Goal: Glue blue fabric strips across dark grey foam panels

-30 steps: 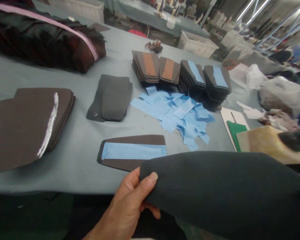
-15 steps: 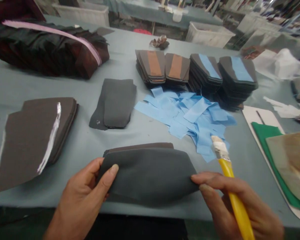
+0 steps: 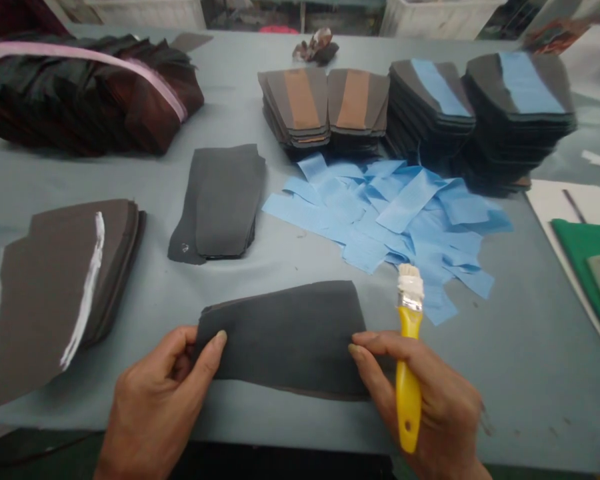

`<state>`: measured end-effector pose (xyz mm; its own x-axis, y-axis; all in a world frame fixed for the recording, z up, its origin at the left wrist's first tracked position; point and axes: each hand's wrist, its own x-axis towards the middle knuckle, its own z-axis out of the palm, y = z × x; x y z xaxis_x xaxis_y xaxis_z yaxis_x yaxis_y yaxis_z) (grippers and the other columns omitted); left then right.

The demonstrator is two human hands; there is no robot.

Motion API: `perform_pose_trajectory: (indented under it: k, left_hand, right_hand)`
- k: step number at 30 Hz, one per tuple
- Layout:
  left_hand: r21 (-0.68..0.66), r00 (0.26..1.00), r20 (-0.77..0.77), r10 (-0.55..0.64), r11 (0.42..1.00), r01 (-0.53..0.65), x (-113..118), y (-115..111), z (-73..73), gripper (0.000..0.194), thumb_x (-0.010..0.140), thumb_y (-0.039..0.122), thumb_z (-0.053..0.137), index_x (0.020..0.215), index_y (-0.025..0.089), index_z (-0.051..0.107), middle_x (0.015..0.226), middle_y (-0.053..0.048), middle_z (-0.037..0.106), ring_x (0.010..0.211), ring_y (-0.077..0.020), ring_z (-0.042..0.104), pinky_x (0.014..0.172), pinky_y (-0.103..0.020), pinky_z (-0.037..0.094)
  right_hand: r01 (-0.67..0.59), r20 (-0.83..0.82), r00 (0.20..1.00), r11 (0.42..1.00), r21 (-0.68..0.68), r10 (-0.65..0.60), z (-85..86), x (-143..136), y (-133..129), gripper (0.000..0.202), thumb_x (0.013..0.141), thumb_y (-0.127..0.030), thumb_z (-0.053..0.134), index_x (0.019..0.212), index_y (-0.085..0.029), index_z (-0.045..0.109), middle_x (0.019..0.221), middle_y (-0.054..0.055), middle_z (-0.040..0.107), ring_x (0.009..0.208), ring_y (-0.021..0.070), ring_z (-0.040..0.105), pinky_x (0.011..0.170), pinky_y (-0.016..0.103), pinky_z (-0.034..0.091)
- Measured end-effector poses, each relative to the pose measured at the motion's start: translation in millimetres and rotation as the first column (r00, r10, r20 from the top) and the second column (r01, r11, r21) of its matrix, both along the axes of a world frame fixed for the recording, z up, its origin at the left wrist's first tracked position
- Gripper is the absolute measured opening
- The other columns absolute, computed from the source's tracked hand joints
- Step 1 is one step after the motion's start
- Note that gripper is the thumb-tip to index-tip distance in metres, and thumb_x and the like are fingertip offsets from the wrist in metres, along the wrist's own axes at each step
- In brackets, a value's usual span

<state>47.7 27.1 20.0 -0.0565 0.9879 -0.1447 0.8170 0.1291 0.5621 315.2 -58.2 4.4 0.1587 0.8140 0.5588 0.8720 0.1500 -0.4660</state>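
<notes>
A dark grey fabric piece (image 3: 285, 340) lies nearly flat near the front of the table, a brownish layer showing along its edges. My left hand (image 3: 163, 393) pinches its left end, thumb on top. At the right edge, the thumb and forefinger of my right hand (image 3: 425, 400) pinch the same piece. A yellow-handled paintbrush (image 3: 409, 373) with white paste on its bristles is also held in my right hand, bristles pointing away from me. Beyond the brush lies a loose heap of light blue fabric strips (image 3: 405, 207).
At left is a brown stack of pieces (image 3: 45, 280) with white paste lines. Dark grey pieces (image 3: 225, 200) lie mid-table. Behind are stacks with brown strips (image 3: 300, 100) and blue strips (image 3: 535, 87), plus a pink-tied bundle (image 3: 100, 100). A green sheet (image 3: 587, 247) lies right.
The fabric piece has gone from bulging to flatter, its layers more closely lined up. My right hand has moved left with the brush, which now stands more upright. The view has shifted downward.
</notes>
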Motion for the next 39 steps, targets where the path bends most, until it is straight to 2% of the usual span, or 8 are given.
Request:
perform_pose_trajectory:
  k: [7,11,18,23,28,35,39]
  left_hand:
    - [-0.020,0.999,-0.007,0.036,0.999,-0.036,1,6,8.1,0.040,0.078,0.064,0.064,0.069,0.025,0.067,0.053,0.006,0.049,0.048,-0.0133,0.044,0.049,-0.026,0.036]
    - [-0.047,1.000,0.004,0.020,0.999,-0.020,0,6,6.8,0.038,0.079,0.062,0.065,0.070,0.025,0.067,0.054,0.006,0.052,0.049,-0.0131,0.046,0.051,-0.026,0.037]
    - [-0.021,0.999,-0.019,-0.034,0.999,0.034,-7,6,2.6,0.037,0.083,0.060,0.066,0.070,0.025,0.065,0.055,0.007,0.055,0.050,-0.0130,0.049,0.053,-0.028,0.038]
    - [-0.007,0.999,-0.013,-0.043,0.999,0.043,-5,8,4.4,0.036,0.085,0.059,0.066,0.074,0.025,0.068,0.056,0.008,0.059,0.052,-0.0125,0.053,0.055,-0.026,0.038]
    - [-0.039,0.999,-0.030,-0.029,0.999,0.028,0,7,12.1,0.034,0.088,0.055,0.069,0.076,0.023,0.068,0.057,0.010,0.060,0.054,-0.0097,0.053,0.059,-0.022,0.037]
    - [-0.036,0.999,-0.035,-0.020,0.999,0.019,-1,7,12.9,0.028,0.087,0.052,0.072,0.081,0.024,0.069,0.061,0.010,0.063,0.057,-0.0115,0.057,0.063,-0.024,0.040]
    - [-0.015,0.999,-0.037,0.008,1.000,-0.009,-4,8,10.6,0.033,0.082,0.058,0.071,0.090,0.026,0.068,0.061,0.008,0.065,0.056,-0.0154,0.061,0.064,-0.028,0.043]
  right_hand:
    - [0.046,0.017,0.999,0.997,-0.062,-0.045,-1.8,0,-1,0.017,0.108,-0.031,0.068,0.092,-0.025,0.066,0.081,-0.001,0.082,0.067,0.0158,0.080,0.067,0.024,0.060]
    - [0.048,0.009,0.999,0.996,-0.078,-0.047,-2.6,-1,-2,0.018,0.107,-0.032,0.068,0.091,-0.025,0.066,0.081,-0.002,0.082,0.065,0.0163,0.079,0.065,0.025,0.059]
    - [0.034,-0.002,0.999,0.996,-0.077,-0.034,-1.4,-1,-5,0.015,0.104,-0.028,0.072,0.091,-0.025,0.067,0.081,-0.002,0.082,0.066,0.0165,0.078,0.066,0.026,0.059]
    - [0.053,-0.028,0.998,0.997,-0.053,-0.055,1.7,-5,-7,0.016,0.103,-0.026,0.074,0.090,-0.026,0.066,0.079,-0.004,0.081,0.064,0.0153,0.078,0.065,0.025,0.059]
    - [0.046,-0.036,0.998,0.994,-0.101,-0.050,2.2,-6,-9,0.017,0.103,-0.023,0.073,0.088,-0.026,0.065,0.079,-0.004,0.081,0.064,0.0165,0.078,0.065,0.027,0.060]
    - [0.076,-0.004,0.997,0.991,-0.109,-0.077,-2.5,-3,-10,0.017,0.103,-0.028,0.072,0.087,-0.026,0.066,0.073,-0.003,0.077,0.058,0.0177,0.073,0.060,0.029,0.057]
    - [0.121,0.029,0.992,0.989,-0.080,-0.119,0.3,-1,-13,0.017,0.103,-0.030,0.070,0.087,-0.027,0.067,0.066,-0.003,0.073,0.052,0.0174,0.069,0.052,0.030,0.052]
